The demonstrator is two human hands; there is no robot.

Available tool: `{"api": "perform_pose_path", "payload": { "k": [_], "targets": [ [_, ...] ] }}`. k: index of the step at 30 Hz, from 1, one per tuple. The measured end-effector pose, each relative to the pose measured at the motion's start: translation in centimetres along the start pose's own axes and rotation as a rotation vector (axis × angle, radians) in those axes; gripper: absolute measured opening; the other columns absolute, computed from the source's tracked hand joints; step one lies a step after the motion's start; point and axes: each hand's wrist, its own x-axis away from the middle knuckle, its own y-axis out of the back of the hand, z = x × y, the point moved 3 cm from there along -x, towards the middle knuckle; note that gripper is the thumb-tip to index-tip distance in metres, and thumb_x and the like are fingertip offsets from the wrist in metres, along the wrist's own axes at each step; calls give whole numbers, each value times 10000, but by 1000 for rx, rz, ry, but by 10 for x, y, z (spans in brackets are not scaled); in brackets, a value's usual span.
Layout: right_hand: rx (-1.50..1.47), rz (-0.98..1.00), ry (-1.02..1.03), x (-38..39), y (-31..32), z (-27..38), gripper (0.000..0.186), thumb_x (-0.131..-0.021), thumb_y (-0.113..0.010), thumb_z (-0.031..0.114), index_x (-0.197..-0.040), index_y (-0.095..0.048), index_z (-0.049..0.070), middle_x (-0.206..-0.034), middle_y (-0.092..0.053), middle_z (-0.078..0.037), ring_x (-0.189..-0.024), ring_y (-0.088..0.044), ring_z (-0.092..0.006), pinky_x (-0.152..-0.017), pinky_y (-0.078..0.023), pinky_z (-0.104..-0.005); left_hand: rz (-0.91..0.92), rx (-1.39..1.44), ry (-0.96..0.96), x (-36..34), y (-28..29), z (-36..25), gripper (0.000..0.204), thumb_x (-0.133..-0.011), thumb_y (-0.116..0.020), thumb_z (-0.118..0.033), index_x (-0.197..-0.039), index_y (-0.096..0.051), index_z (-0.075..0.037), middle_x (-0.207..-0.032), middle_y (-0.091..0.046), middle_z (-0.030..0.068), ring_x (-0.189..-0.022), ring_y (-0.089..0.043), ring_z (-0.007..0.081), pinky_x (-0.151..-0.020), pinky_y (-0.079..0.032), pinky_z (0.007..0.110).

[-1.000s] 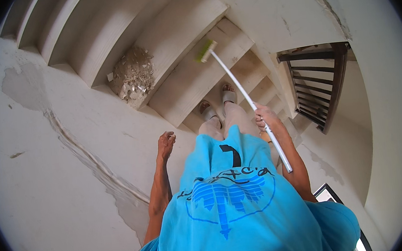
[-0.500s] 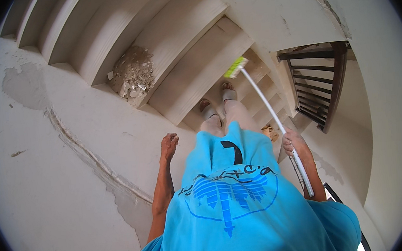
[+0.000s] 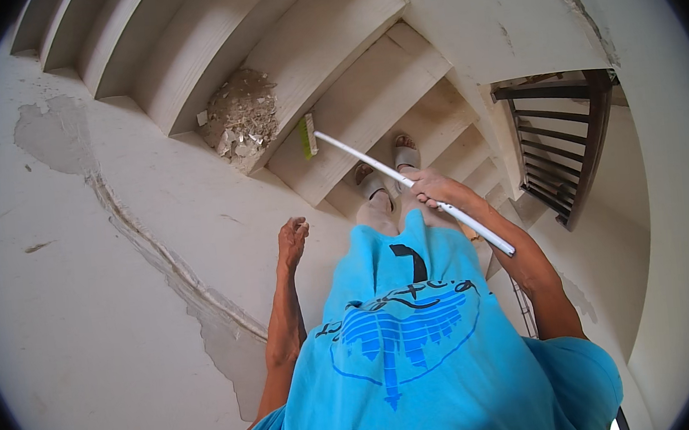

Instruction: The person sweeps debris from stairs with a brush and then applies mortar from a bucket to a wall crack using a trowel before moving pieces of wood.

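My right hand (image 3: 432,187) is wrapped round the white pole of a broom (image 3: 373,162), whose rear end lies over my right forearm. The broom's white head and yellow-green bristles (image 3: 306,139) are at the left part of a stair step, close to the edge of the step above. On that upper step, against the left wall, lies a heap of plaster rubble and dust (image 3: 242,119). My left hand (image 3: 293,242) hangs beside the left wall, its fingers loosely curled in, with nothing visible in them.
My sandalled feet (image 3: 388,166) stand on a lower step. Pale dusty stairs (image 3: 320,33) climb toward the upper left. At the right, a dark railing (image 3: 555,143) fills a wall opening. The left wall (image 3: 80,279) carries a rough filled groove and grey patches.
My right hand has moved left across my front. The broom head has swung left along the step toward the rubble heap. My left hand has barely moved.
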Motion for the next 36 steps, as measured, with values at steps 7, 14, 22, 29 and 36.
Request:
{"api": "perform_pose_path", "payload": {
  "k": [7,14,22,29,36],
  "targets": [
    [-199,-122,-22,38,37,-6,555,-850,-459,89,-1397,-433,178,-585,-413,52,-382,-363,-40,-314,-302,-221,43,59,93,18,-17,21,367,-854,-559,-230,-1069,-592,66,-780,-642,149,-705,-604,197,-649,-484,320],
    [-519,-284,30,91,79,-57,593,-868,-404,99,-1444,-322,218,-572,-361,44,-364,-338,-57,-290,-300,-239,58,27,67,7,-19,6,364,-855,-558,-228,-1060,-597,69,-779,-639,135,-706,-598,186,-649,-482,317],
    [-584,-602,-59,157,89,-142,629,-825,-417,61,-1436,-342,189,-537,-368,36,-346,-350,-71,-283,-311,-257,107,60,22,-14,-23,9,367,-852,-572,-250,-1087,-588,30,-832,-629,93,-731,-611,156,-613,-467,278],
    [124,-710,141,121,89,-92,656,-782,-447,10,-1415,-405,172,-621,-529,-83,-467,-507,-199,-426,-408,-327,174,-34,41,-23,-18,-5,354,-849,-581,-240,-1093,-600,16,-859,-637,82,-742,-612,150,-619,-467,267],
    [1021,-875,181,80,116,-42,602,-867,-474,57,-1441,-323,156,-811,-633,-225,-762,-634,-389,-667,-506,-483,146,25,38,-32,-3,-24,354,-852,-593,-241,-1102,-596,10,-878,-636,87,-761,-613,156,-638,-472,271]
  ]
}}
